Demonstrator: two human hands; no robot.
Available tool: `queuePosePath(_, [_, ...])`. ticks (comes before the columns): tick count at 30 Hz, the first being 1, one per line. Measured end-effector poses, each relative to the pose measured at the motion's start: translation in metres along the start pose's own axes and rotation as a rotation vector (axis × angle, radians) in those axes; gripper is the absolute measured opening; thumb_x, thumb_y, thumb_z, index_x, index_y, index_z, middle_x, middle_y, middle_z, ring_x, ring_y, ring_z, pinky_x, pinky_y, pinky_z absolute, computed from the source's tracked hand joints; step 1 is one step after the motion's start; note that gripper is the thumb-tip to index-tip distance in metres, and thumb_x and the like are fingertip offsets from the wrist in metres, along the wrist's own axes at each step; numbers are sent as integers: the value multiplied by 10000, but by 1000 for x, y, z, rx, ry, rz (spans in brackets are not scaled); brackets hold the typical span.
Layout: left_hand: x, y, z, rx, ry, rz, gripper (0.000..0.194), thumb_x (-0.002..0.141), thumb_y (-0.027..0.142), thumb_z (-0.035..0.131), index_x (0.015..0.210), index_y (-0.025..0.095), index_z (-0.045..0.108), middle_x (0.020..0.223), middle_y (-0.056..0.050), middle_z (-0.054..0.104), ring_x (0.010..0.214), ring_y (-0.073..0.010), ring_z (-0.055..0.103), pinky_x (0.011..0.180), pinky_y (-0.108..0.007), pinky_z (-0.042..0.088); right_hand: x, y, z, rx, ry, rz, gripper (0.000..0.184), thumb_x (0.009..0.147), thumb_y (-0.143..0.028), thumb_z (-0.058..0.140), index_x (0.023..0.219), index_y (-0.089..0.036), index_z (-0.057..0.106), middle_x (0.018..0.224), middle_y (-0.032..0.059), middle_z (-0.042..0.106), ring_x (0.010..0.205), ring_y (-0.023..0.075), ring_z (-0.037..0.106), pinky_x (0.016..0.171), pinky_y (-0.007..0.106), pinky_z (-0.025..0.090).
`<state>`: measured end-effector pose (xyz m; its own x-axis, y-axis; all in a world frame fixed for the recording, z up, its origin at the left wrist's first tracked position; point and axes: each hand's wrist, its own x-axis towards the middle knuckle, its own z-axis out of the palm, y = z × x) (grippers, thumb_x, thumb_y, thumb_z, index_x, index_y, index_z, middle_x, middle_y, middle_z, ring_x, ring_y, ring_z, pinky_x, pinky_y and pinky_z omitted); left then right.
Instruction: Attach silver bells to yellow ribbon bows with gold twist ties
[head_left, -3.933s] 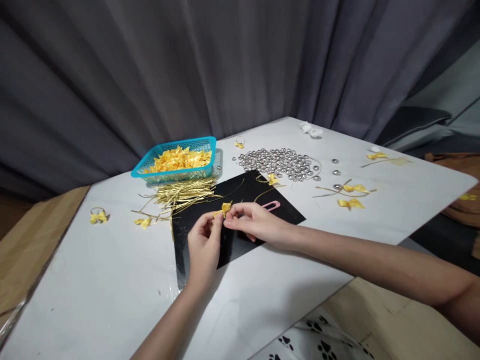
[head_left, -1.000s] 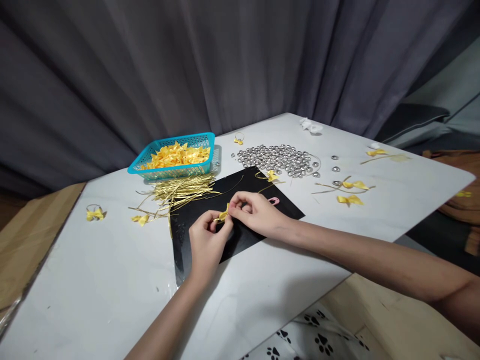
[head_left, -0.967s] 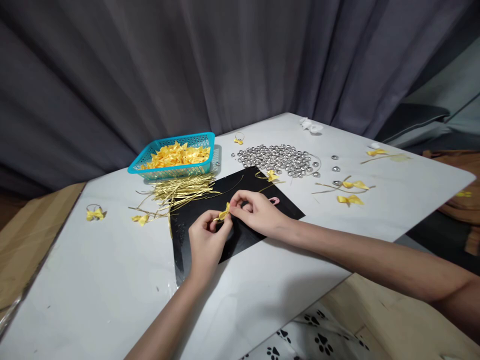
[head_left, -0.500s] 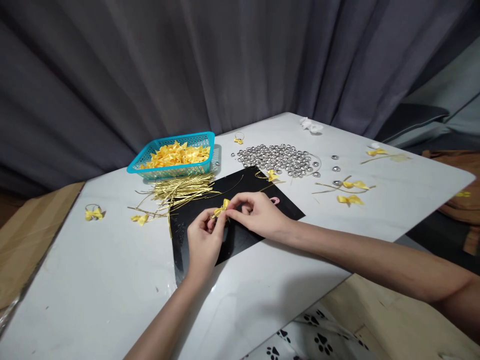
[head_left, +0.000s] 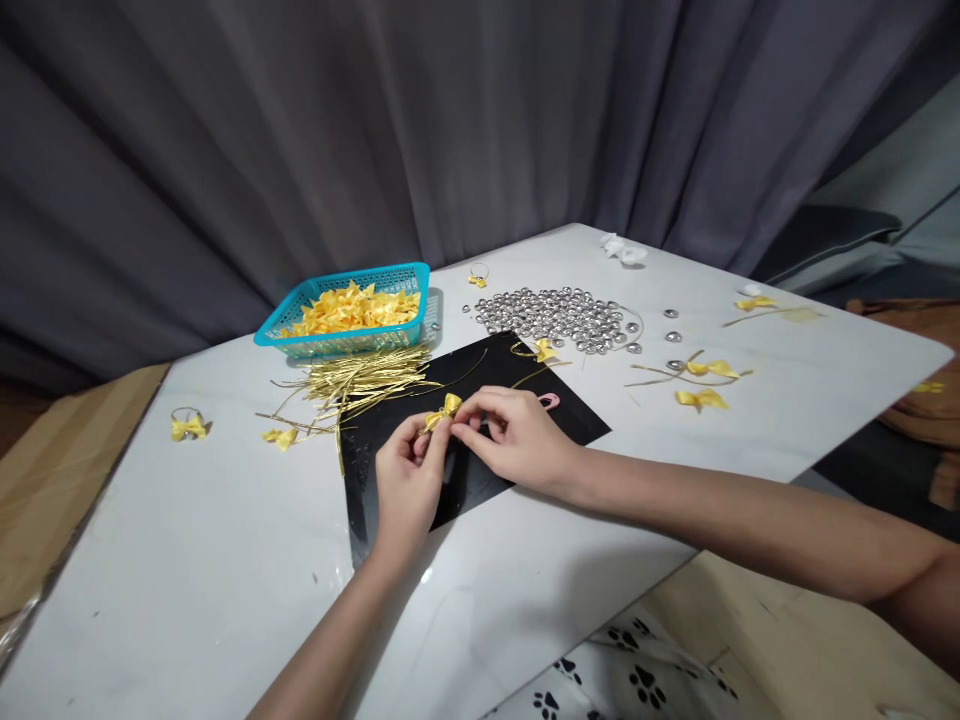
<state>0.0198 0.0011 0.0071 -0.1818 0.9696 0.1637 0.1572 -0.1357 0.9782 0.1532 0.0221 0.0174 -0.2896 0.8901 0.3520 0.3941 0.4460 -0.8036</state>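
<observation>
Over a black sheet (head_left: 480,490), my left hand (head_left: 409,475) pinches a small yellow ribbon bow (head_left: 442,410) between thumb and fingers. The fingers of my right hand (head_left: 517,430) are closed at the bow's right edge; whether they also grip a gold tie there is too small to tell. Just left of the hands lies a bundle of gold twist ties (head_left: 367,380), partly on the sheet. A pink clip-like piece (head_left: 551,401) shows just beyond my right hand. Another bow with a tie (head_left: 545,350) rests at the sheet's far edge.
A blue basket (head_left: 341,347) heaped with yellow bows stands at the back. Silver bead-like pieces (head_left: 555,315) are piled right of it. Loose bows (head_left: 701,399) and ties lie on the right side of the white table (head_left: 187,570); a looped bow (head_left: 187,427) lies at left.
My right fingertips have shifted slightly at the bow, and more of its right loop shows. My left hand stays nearly in place.
</observation>
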Motion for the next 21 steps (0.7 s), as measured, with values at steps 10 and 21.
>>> queuePosePath(10, [0, 1, 0, 8, 13, -5, 209, 715, 342, 634, 709, 134, 623, 538, 60, 343, 512, -81, 292, 456, -196, 277, 3, -9, 1, 391, -182, 406, 122, 865, -202, 483, 751, -160, 498, 476, -94, 345, 382, 47, 295, 395, 201, 159])
queuePosePath(21, [0, 0, 0, 41, 3, 17, 160, 720, 299, 602, 715, 140, 622, 559, 40, 423, 515, -86, 334, 463, -195, 306, 1, -3, 9, 588, -132, 367, 120, 798, -225, 577, 731, -144, 520, 615, -57, 433, 538, 55, 362, 499, 198, 277])
